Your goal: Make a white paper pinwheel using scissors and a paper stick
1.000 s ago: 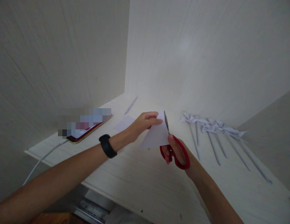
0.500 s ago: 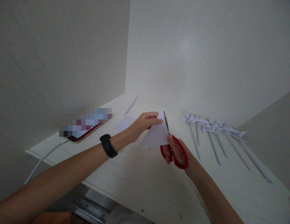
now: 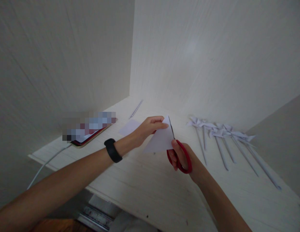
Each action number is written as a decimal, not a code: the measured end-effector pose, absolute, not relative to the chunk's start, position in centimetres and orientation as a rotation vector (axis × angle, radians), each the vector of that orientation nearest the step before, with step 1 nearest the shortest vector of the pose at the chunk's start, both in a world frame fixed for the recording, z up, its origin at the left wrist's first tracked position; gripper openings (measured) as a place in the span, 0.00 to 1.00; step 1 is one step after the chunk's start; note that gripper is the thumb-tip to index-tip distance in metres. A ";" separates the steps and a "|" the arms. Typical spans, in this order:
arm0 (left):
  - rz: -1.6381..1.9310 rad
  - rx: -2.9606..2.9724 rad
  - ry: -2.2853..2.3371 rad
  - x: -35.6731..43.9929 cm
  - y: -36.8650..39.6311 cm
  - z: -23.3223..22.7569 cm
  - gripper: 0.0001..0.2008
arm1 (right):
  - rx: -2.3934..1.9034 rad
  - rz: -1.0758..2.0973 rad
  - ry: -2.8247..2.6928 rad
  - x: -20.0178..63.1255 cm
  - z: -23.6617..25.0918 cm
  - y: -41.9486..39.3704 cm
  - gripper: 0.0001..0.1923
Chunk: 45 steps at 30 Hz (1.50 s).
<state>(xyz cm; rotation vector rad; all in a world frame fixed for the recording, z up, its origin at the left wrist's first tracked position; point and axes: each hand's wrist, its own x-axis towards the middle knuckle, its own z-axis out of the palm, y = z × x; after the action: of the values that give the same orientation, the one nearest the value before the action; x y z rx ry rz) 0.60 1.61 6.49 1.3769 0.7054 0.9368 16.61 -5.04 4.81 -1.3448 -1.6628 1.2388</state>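
My left hand holds a folded white paper triangle above the table; its fingers are closed on the paper's upper edge, near the top corner. A black band sits on that wrist.

My right hand grips the red-handled scissors, thumb and fingers through the loops. The blades point up and away from me and run along the right edge of the triangle, touching it; they look nearly closed, though I cannot tell how far they enter the paper.

The triangle is held off the table surface, between my two hands, roughly at the middle of the view.

On the table to the left lies a phone with a red edge, its screen blurred, and a white cable runs from it off the table's near-left edge. A small flat white sheet lies just behind my left hand. A thin rod lies further back, near the wall corner. To the right, well apart from the scissors, several white paper pinwheels on long white sticks lie side by side.
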 end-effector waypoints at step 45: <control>0.489 1.720 0.431 0.6 1.4 5.6 0.12 | -1.098 0.979 -1.082 18.7 5.6 -3.7 0.10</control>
<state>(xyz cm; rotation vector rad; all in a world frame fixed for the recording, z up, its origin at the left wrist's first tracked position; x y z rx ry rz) 0.57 1.44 5.60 1.7196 0.4312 0.4893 18.72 -3.72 5.63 -1.0984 -1.0817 0.9792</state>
